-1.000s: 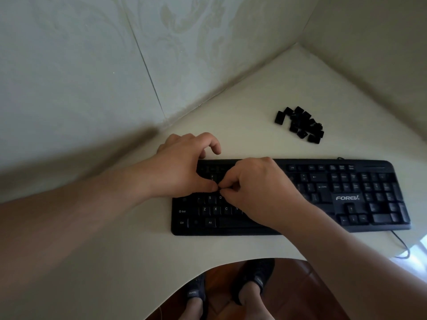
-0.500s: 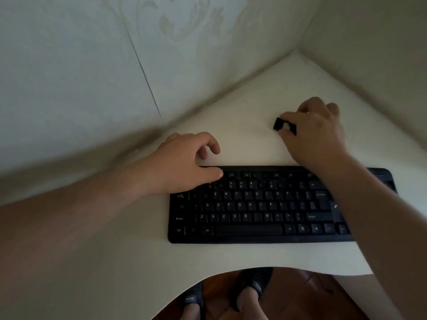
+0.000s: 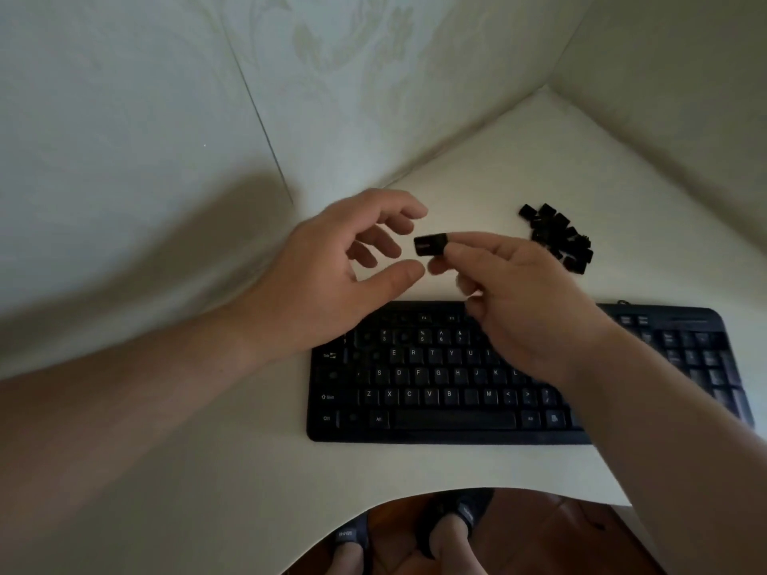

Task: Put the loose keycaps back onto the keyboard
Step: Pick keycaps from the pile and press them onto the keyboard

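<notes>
Right hand pinches one keycap above keyboard's back edge.
Left hand fingers spread, holding nothing, just beside the keycap. Loose keycap pile on bare table behind keyboard, near the wall corner.

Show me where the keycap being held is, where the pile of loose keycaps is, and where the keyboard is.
held keycap (image 3: 431, 245), head view, on its dark face beyond the fingertips.
pile of loose keycaps (image 3: 556, 236), head view, middle of the heap.
keyboard (image 3: 454, 420), head view, on the space bar.
</notes>
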Motion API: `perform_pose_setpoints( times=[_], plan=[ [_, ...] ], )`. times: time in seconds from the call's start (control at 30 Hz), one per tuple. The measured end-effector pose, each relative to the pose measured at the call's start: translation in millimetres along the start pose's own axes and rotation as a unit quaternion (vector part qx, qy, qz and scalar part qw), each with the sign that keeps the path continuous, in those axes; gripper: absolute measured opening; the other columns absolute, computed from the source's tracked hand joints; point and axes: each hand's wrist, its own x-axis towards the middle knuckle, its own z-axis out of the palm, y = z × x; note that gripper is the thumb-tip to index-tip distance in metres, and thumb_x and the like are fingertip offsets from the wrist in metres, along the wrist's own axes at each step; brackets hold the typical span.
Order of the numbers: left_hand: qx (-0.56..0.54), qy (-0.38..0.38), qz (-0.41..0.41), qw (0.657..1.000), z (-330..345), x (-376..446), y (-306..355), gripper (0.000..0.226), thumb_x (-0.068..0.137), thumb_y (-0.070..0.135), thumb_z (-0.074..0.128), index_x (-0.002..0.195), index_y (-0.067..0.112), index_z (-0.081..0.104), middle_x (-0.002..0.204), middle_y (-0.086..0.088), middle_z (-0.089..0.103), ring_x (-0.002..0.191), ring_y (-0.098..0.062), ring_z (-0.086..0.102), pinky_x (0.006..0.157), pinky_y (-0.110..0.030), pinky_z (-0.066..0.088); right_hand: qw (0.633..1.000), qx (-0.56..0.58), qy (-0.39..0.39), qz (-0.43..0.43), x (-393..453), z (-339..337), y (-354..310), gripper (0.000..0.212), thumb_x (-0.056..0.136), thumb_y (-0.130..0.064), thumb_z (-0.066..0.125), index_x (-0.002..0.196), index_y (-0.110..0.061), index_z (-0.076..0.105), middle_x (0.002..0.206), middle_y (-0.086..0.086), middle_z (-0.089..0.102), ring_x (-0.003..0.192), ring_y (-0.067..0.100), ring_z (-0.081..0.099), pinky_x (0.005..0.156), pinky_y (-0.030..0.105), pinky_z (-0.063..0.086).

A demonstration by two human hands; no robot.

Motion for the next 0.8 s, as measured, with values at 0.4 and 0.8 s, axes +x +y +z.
perform_pose_setpoints(
  times=[0.4,0.8],
  plan=[
    [0.01,0.027,0.043,0.999,-1,-4,8,0.027,0.086,0.023,0.085,0.111,0.026,0.075,0.097,0.009,0.073,0.091,-0.024,0.07,0.081,-0.042,0.059,0.96,0.205,-0.161,0.106,-11,3,9,0.035,0.107,-0.029,0.047,0.128,-0.012,0.069,0.107,0.004,0.066,0.075,0.01,0.044,0.064,0.022,0.035],
    [0.047,-0.032,-0.03,0.998,-15,-54,-5,0.026,0.077,0.028,0.087,0.101,0.029,0.08,0.082,0.013,0.072,0.077,-0.015,0.072,0.066,-0.019,0.055,0.933,-0.3,-0.029,-0.197,-41,24,21,0.021,0.082,-0.026,0.084,0.101,-0.032,0.076,0.076,-0.016,0.071,0.071,0.006,0.068,0.064,0.017,0.056]
  ],
)
